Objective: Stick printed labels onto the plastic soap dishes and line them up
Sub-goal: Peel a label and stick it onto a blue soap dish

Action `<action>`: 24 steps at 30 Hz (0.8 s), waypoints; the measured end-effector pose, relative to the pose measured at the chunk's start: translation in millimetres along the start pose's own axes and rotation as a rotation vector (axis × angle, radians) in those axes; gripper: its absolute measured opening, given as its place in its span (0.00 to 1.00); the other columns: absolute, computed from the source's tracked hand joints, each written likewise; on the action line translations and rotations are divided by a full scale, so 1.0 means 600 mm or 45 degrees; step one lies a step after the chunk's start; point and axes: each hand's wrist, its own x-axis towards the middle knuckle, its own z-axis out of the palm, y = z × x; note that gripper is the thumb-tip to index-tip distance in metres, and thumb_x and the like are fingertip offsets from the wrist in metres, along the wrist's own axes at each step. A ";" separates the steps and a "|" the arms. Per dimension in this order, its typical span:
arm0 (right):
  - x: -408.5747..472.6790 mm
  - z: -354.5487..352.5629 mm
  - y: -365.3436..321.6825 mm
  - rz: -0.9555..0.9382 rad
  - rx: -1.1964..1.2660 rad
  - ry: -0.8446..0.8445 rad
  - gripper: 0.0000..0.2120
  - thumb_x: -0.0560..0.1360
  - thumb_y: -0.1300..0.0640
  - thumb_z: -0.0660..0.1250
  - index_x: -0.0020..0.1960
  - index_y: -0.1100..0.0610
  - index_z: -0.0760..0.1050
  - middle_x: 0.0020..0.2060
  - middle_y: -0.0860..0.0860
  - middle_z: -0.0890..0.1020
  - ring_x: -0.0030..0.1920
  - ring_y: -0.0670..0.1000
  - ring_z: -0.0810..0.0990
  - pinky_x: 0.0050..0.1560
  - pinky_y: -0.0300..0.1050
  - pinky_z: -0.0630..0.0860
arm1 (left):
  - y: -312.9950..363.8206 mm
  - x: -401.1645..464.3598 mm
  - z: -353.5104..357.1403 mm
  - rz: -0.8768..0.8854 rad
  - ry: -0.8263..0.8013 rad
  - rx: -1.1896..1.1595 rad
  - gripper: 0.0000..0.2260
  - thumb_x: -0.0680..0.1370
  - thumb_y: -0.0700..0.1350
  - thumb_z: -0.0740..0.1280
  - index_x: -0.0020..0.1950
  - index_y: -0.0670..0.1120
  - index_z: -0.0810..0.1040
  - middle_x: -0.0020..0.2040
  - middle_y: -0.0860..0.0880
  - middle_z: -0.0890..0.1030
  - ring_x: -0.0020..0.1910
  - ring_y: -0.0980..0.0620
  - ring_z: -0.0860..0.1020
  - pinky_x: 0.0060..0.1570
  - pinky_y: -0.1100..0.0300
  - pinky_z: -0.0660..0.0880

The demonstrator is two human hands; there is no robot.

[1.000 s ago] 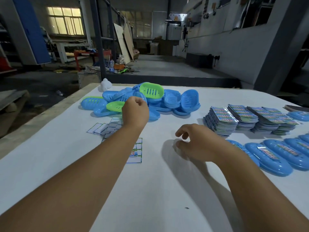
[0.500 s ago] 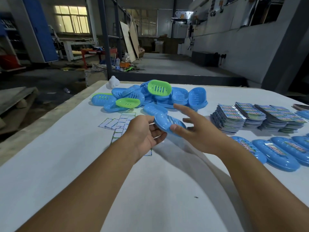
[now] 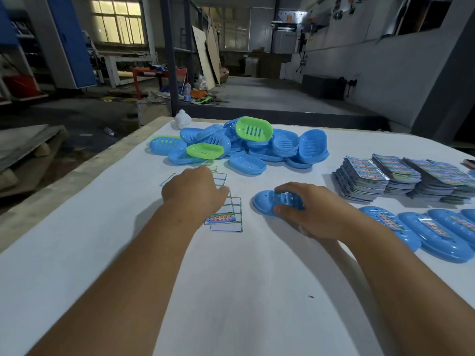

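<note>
Head view: right hand (image 3: 312, 210) grips a blue soap dish (image 3: 272, 202) bottom-up against the white tabletop (image 3: 231, 291), its long axis running left to right. Just to its left, the left hand (image 3: 195, 192) rests on the label sheet (image 3: 227, 218), fingers hidden, so I cannot tell whether they pinch a label. Any label picked there would travel right to the dish; labelled dishes (image 3: 437, 235) line up farther right.

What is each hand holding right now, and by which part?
The right hand grips a blue soap dish on the table, fingers over its near end. The left hand rests on the label sheets; whether it pinches one cannot be told.
</note>
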 end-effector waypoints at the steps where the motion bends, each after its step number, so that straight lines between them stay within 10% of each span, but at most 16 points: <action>1: 0.000 0.000 -0.001 -0.002 -0.007 0.003 0.22 0.77 0.36 0.65 0.69 0.39 0.71 0.58 0.44 0.78 0.49 0.47 0.72 0.43 0.42 0.67 | -0.003 -0.002 -0.001 0.004 -0.073 0.023 0.22 0.74 0.66 0.65 0.57 0.50 0.76 0.54 0.49 0.79 0.52 0.46 0.77 0.43 0.56 0.69; 14: 0.000 0.002 -0.006 0.002 -0.010 -0.020 0.25 0.76 0.35 0.65 0.71 0.39 0.69 0.63 0.47 0.77 0.52 0.49 0.73 0.50 0.46 0.69 | -0.007 -0.002 -0.006 -0.054 -0.230 -0.373 0.31 0.67 0.54 0.80 0.64 0.47 0.70 0.55 0.50 0.75 0.52 0.50 0.74 0.47 0.56 0.73; 21: 0.000 -0.001 -0.017 -0.012 0.071 0.116 0.24 0.76 0.37 0.67 0.70 0.41 0.71 0.69 0.45 0.74 0.68 0.51 0.70 0.60 0.48 0.70 | -0.002 0.004 0.009 -0.009 -0.182 -0.793 0.09 0.69 0.47 0.75 0.46 0.46 0.81 0.42 0.46 0.84 0.39 0.45 0.83 0.39 0.53 0.81; 24: 0.000 -0.006 -0.030 -0.060 0.284 0.322 0.21 0.75 0.40 0.69 0.66 0.44 0.76 0.61 0.41 0.80 0.60 0.41 0.76 0.59 0.43 0.72 | 0.017 -0.002 0.010 0.121 -0.239 -1.262 0.07 0.73 0.45 0.76 0.50 0.48 0.85 0.41 0.52 0.87 0.43 0.50 0.86 0.50 0.48 0.83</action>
